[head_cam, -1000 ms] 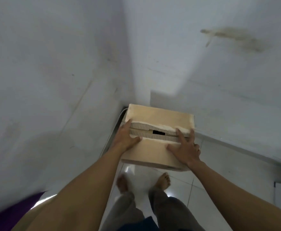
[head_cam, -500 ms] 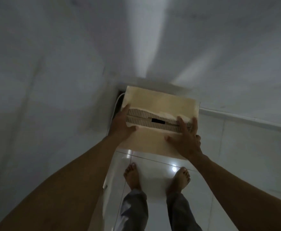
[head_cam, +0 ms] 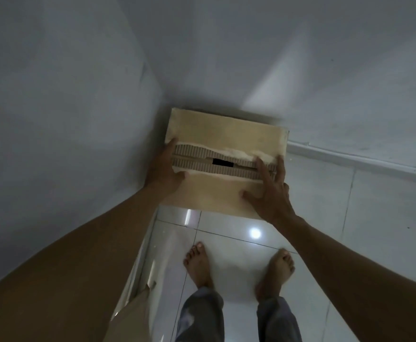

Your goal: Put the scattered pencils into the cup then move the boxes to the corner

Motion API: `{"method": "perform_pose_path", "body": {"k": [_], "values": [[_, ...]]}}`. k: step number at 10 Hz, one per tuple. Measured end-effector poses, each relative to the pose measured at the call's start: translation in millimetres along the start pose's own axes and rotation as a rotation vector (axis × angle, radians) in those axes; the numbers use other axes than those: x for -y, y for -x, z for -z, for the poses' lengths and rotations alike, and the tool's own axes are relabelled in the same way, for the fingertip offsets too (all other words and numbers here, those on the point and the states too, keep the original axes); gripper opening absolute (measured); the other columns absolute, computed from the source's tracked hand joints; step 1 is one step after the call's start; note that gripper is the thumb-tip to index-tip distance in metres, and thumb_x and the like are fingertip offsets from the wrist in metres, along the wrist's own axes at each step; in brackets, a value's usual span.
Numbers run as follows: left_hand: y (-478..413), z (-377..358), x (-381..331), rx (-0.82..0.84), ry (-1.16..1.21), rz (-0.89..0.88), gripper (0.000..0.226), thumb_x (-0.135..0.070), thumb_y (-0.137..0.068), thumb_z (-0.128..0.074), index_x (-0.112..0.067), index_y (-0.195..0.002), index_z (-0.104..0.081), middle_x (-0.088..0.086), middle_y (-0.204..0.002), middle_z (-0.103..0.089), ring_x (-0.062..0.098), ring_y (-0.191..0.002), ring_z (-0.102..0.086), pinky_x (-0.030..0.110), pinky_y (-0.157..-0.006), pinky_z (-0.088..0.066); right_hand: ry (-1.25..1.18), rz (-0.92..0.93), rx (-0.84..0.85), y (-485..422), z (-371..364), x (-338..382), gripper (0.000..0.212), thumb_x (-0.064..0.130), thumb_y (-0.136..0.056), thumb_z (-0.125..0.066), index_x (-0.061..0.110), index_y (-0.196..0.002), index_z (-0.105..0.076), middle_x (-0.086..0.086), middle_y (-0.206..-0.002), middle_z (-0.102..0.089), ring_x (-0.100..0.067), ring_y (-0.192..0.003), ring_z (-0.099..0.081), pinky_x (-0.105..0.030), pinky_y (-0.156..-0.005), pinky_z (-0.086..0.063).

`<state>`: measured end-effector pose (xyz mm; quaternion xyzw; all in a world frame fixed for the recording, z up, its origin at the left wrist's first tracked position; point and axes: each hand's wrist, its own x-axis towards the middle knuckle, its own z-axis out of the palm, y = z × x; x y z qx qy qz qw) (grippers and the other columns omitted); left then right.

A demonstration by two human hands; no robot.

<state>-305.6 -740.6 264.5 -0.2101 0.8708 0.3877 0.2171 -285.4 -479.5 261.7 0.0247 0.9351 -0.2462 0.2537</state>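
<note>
The glossy white tiled floor (head_cam: 325,213) carries two bare feet (head_cam: 199,265), set apart. A cardboard box (head_cam: 226,129) fills the wall corner; its underside is hidden.

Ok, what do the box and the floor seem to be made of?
Box: corrugated cardboard, matte tan; a torn strip across its top bares the ribbed fluting. Floor: glossy pale tile, probably ceramic; thin joint lines divide it and a lamp glare mirrors off it.
</note>
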Motion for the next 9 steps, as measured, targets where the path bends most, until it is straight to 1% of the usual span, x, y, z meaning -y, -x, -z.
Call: {"method": "perform_pose_path", "body": {"k": [1, 2, 3, 4, 5, 6, 7, 8, 9], "values": [[-11.8, 1.9, 2.5, 0.020, -0.026, -0.003, 0.085, 0.001, -0.082, -0.066, -0.024, -0.151, -0.023, 0.003, -0.148, -0.040, 0.021, -0.132, -0.043, 0.023, -0.104, -0.033, 0.003, -0.006, -0.010, -8.0, -4.5, 0.5, 0.096, 0.039, -0.080, -0.073, 0.031, -0.154, -0.011, -0.012, -0.160, 0.018, -0.043, -0.139, -0.025, -0.050, -0.112, -0.025], [-19.9, -0.2, 1.3, -0.010, -0.019, -0.008, 0.083, 0.005, -0.082, -0.062, -0.024, -0.150, -0.025, 0.005, -0.147, -0.041, 0.022, -0.131, -0.043, 0.026, -0.106, -0.034, 0.006, 0.009, 0.018, -12.5, -9.7, -0.1, 0.097, 0.038, -0.082, -0.072, 0.028, -0.154, -0.008, -0.013, -0.159, 0.019, -0.040, -0.144, -0.013, -0.049, -0.114, -0.021], [-23.5, -7.3, 3.8, -0.015, -0.049, -0.020, 0.078, 0.006, -0.083, -0.056, -0.021, -0.150, -0.027, 0.007, -0.153, -0.034, 0.022, -0.139, -0.034, 0.030, -0.115, -0.030, 0.044, 0.029, 0.054, -15.0, -15.0, -4.3, 0.098, 0.038, -0.082, -0.071, 0.025, -0.155, -0.006, -0.017, -0.158, 0.023, -0.036, -0.148, 0.003, -0.047, -0.118, -0.014], [-20.7, -16.3, 7.1, -0.014, -0.238, 0.002, 0.072, -0.002, -0.088, -0.051, -0.023, -0.151, -0.024, 0.007, -0.160, -0.015, 0.023, -0.147, -0.015, 0.038, -0.118, -0.022, 0.056, 0.016, 0.073, -14.7, -17.3, -4.2, 0.098, 0.039, -0.082, -0.071, 0.028, -0.155, -0.006, -0.015, -0.158, 0.024, -0.038, -0.148, 0.001, -0.049, -0.117, -0.017], [-6.0, -27.0, 2.1, -0.027, -0.401, -0.034, 0.067, -0.012, -0.089, -0.053, -0.022, -0.149, -0.025, 0.010, -0.160, -0.010, 0.031, -0.147, -0.010, 0.051, -0.116, -0.022, 0.090, -0.045, 0.093, -10.7, -14.9, 0.1, 0.095, 0.042, -0.082, -0.069, 0.035, -0.153, -0.007, -0.009, -0.159, 0.023, -0.043, -0.143, -0.011, -0.056, -0.110, -0.026], [20.7, -41.4, -2.2, 0.056, -0.464, -0.025, 0.064, -0.021, -0.090, -0.053, -0.022, -0.147, -0.025, 0.008, -0.160, -0.009, 0.033, -0.147, -0.006, 0.055, -0.116, -0.018, 0.169, -0.062, 0.109, -1.3, -9.7, 4.1, 0.091, 0.046, -0.083, -0.066, 0.035, -0.153, -0.009, -0.009, -0.161, 0.017, -0.044, -0.143, -0.010, -0.057, -0.111, -0.024], [47.4, -55.9, -3.1, 0.186, -0.453, -0.021, 0.063, -0.025, -0.094, -0.051, -0.024, -0.149, -0.020, 0.004, -0.162, 0.000, 0.030, -0.148, -0.002, 0.055, -0.117, -0.013, 0.262, -0.017, 0.121, 8.6, -4.2, 2.8, 0.089, 0.048, -0.086, -0.062, 0.029, -0.154, -0.008, -0.012, -0.161, 0.011, -0.043, -0.146, -0.001, -0.056, -0.115, -0.015], [70.6, -61.7, -8.9, 0.183, -0.394, -0.058, 0.060, -0.026, -0.095, -0.051, -0.024, -0.149, -0.024, 0.003, -0.162, -0.007, 0.026, -0.149, -0.004, 0.054, -0.118, -0.011, 0.299, 0.053, 0.128, 20.3, 5.4, 9.3, 0.085, 0.048, -0.086, -0.061, 0.025, -0.154, -0.014, -0.013, -0.161, 0.003, -0.040, -0.146, -0.003, -0.055, -0.116, -0.015], [92.6, -63.0, -24.0, 0.102, -0.340, -0.147, 0.055, -0.028, -0.096, -0.051, -0.023, -0.146, -0.030, 0.002, -0.160, -0.016, 0.025, -0.149, -0.009, 0.052, -0.119, -0.012, 0.307, 0.120, 0.096, 31.9, 18.4, 11.9, 0.084, 0.049, -0.087, -0.059, 0.023, -0.154, -0.015, -0.015, -0.161, 0.002, -0.040, -0.147, -0.004, -0.054, -0.116, -0.015]]}}
